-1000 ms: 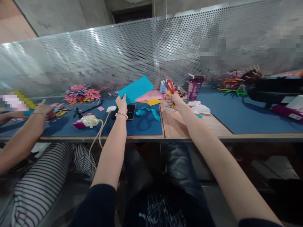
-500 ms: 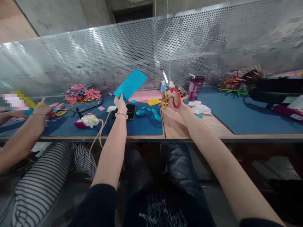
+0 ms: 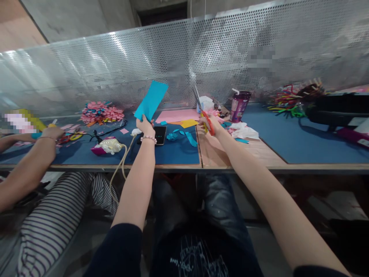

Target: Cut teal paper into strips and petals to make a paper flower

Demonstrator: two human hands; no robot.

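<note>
Gripped at its lower edge, a rectangular sheet of blue paper [image 3: 152, 97] stands up from my left hand [image 3: 145, 126], which is closed on it above the table. My right hand [image 3: 212, 125] is closed around the handles of a pair of scissors [image 3: 206, 122], one handle red and one yellow, with the blades pointing up. Scissors and paper are apart. Below and between my hands lie blue paper scraps [image 3: 190, 139], a yellow paper piece [image 3: 188, 123] and a sheet of pink paper [image 3: 175, 115]. A dark phone [image 3: 160, 135] is partly hidden behind my left wrist.
A purple cup with a straw [image 3: 240, 105] and crumpled white tissue [image 3: 245, 130] are at right. Pink paper flowers [image 3: 100, 112] and a power strip [image 3: 108, 146] with a cable sit left. Another person's hands [image 3: 50, 132] work at far left. Perforated metal panel [image 3: 115, 73] runs behind.
The blue paper has swung more upright and shifted left in my left hand. My right hand has turned the scissors, so their handles now show more edge-on and their blades lean left.
</note>
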